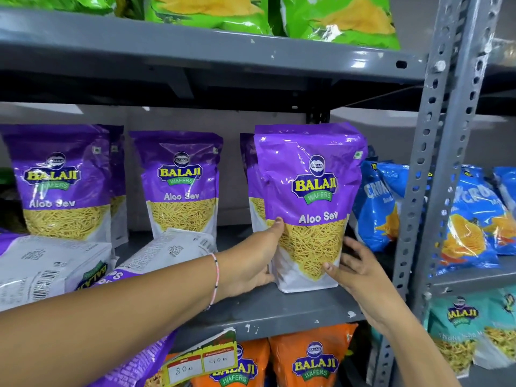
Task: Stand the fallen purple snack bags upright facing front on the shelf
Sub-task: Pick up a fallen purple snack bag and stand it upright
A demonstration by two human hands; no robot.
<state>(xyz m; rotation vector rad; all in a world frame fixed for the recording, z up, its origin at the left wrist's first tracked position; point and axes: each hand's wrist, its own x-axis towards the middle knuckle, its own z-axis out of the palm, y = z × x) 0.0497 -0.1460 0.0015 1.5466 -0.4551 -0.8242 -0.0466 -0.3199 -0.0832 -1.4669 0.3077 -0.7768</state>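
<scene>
purple bag [310, 191] upright on shelf [279, 305], clasped between left hand [251, 261] and right hand [360, 272] fingers.

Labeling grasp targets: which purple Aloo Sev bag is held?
The rightmost upright bag, beside the blue packs; left hand and right hand grip its sides.

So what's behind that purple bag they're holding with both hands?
Behind the held purple bag, gripped by the left hand and right hand, the edge of another purple bag peeks out on its left. Most of that bag is covered, as is anything farther back.
</scene>
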